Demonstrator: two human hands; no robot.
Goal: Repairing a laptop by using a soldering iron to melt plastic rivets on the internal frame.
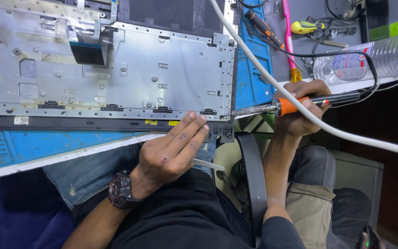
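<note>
At the bench's near edge, the left hand (173, 150) rests with fingers pressed together on the metal laptop panel (116, 69). The right hand (302, 108) has its fingers wrapped around an orange-handled soldering iron (295, 103), tip touching the panel's near right corner. A plastic bottle (374, 57) lies farther back.

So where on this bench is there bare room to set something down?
Bare blue mat shows below the laptop chassis, left of the left hand. A narrower blue strip lies between chassis and white cable. Crowded: upper right, with screwdrivers, plastic bottle and the right hand holding the soldering iron.
</note>
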